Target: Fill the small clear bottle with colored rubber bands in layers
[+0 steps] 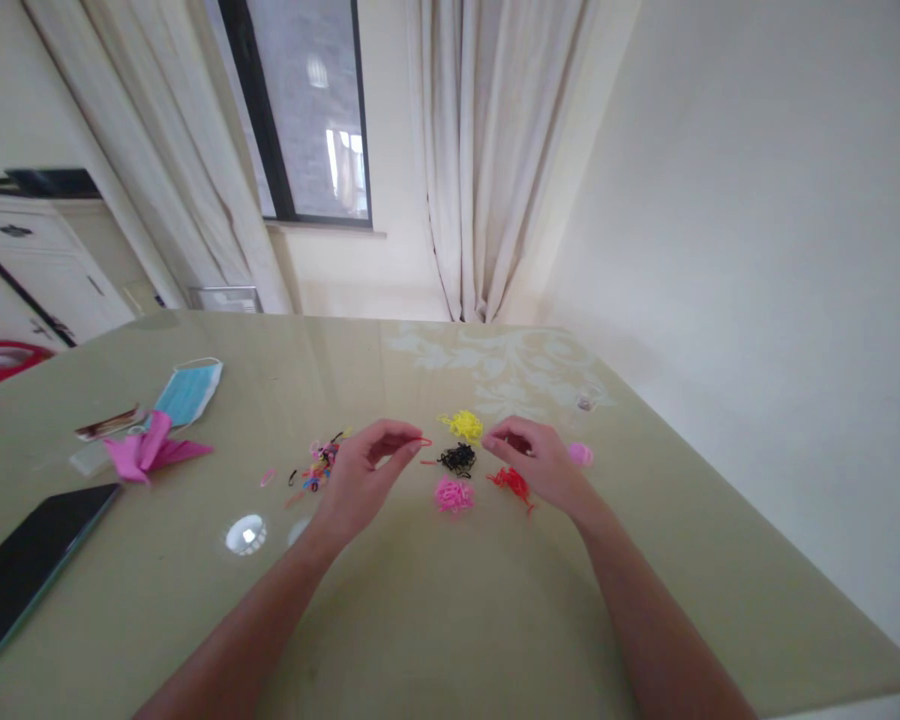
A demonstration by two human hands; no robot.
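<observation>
Found yellow pile [466, 426], black pile [460, 459], pink pile [453, 495] and red pile [511, 484] separated near frame centre, mixed pile [319, 467] unsorted farther left, red band [425, 441] pinched in left hand [366, 476], but cannot tell grip of right hand [540, 460].

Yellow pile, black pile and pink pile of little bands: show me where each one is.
Yellow pile [466, 426]: head view, heap's middle.
Black pile [459, 459]: head view, heap's middle.
Pink pile [453, 495]: head view, heap's middle.

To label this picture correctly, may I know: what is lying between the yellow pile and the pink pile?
In the head view, the black pile lies between the yellow pile and the pink pile.
</observation>
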